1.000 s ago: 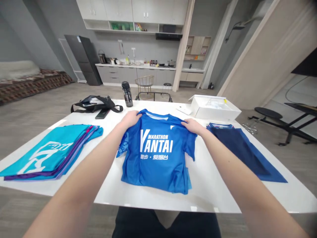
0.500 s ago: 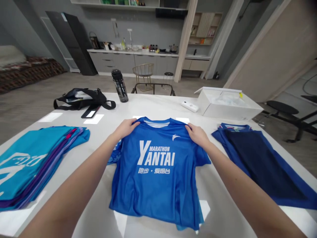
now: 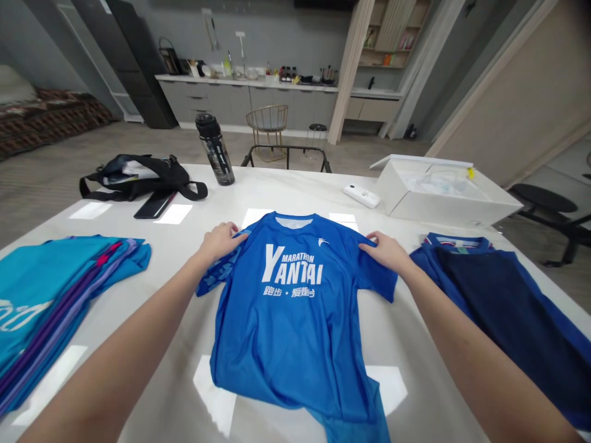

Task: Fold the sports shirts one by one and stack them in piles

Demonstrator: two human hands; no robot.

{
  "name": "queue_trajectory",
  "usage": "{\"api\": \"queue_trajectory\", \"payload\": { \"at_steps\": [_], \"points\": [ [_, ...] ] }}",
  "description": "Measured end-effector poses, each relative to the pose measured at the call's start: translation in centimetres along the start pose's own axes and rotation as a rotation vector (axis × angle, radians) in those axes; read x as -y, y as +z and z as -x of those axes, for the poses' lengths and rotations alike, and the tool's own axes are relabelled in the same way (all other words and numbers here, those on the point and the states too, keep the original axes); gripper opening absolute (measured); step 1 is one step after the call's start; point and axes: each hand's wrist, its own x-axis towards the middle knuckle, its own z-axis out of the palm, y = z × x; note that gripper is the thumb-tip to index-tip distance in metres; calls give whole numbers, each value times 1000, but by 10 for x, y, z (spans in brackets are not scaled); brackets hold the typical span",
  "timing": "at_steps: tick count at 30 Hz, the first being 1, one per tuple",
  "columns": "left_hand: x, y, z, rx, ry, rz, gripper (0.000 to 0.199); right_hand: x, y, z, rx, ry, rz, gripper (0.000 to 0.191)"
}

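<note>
Marathon T-shirt (image 3: 293,320) lies on the bench (image 3: 286,181) between left hand (image 3: 220,240) and right hand (image 3: 386,250), both nearly closed, pinching fabric near its shoulders; an uneven tug from either could skew the rumpled body, creasing it.

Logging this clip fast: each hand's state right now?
Left hand: closed, pinching the blue shirt near one shoulder.
Right hand: closed, pinching it near the other.

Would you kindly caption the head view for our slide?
Left hand and right hand hold a blue Yantai Marathon T-shirt on a white table.
</note>
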Motion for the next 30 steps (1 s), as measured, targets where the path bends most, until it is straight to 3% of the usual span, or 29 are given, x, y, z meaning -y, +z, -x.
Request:
{"api": "queue_trajectory", "payload": {
  "at_steps": [3,6,11,16,18,20,21,23,25,27,30],
  "points": [
    [16,-4,29,8,12,-89,53,-23,-1,19,58,64,133,41],
    [20,-6,43,-8,5,-45,46,-27,-3,28,-24,102,192,37],
    [28,-17,33,-128,-95,73,46,-19,-6,27,-172,90,261,36],
    [51,-33,22,-1,-206,33,45,-16,-2,27,-293,37,341,31],
    [48,-34,30,-89,-219,8,45,-8,2,29,-395,15,315,35],
    [33,-31,42,-247,-107,-32,44,8,8,29,-463,-69,221,42],
    [22,-27,48,-275,7,-41,44,19,12,30,-453,-133,153,43],
    [-2,-15,57,-135,277,-20,43,45,23,31,-347,-242,8,44],
    [-23,-2,60,-34,397,-3,46,69,36,33,-212,-236,-69,46],
    [-35,9,57,-29,361,-16,49,87,46,36,-120,-141,-55,52],
    [-30,16,46,-92,142,-55,58,97,55,36,-47,-41,-1,63]
  ]
}}
